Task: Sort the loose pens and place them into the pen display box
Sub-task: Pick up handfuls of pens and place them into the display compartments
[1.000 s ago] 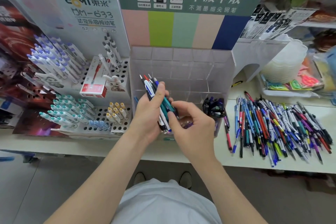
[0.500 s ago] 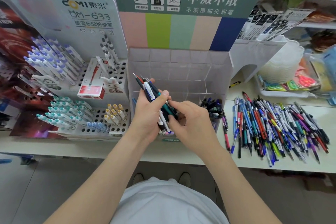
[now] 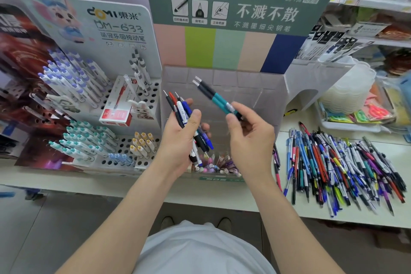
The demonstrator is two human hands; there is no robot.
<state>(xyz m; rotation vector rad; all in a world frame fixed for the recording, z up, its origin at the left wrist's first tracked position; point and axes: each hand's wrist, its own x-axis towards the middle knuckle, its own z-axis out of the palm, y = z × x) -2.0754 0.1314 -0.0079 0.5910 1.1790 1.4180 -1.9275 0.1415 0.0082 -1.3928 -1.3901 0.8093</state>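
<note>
My left hand (image 3: 180, 138) grips a bundle of pens (image 3: 185, 113), black, red, white and blue, tips pointing up and away. My right hand (image 3: 251, 138) pinches two teal pens (image 3: 214, 98) with black grips, lifted apart from the bundle and slanting up to the left. Both hands hover over the clear pen display box (image 3: 266, 87) with its grid of compartments. Some pens (image 3: 218, 165) stand in the box's front row, partly hidden by my hands. A big heap of loose pens (image 3: 342, 164) lies on the counter to the right.
A white display stand (image 3: 124, 104) with holes and rows of pens sits left of the box, with a red pen carton (image 3: 115, 115) on it. Green header card (image 3: 235, 4) rises behind the box. A stack of translucent trays (image 3: 347, 93) stands at the right. The counter edge (image 3: 133, 189) runs below.
My right hand has pulled two teal pens out of the left hand's bundle and raised them to the right. The hands, together before, are now apart.
</note>
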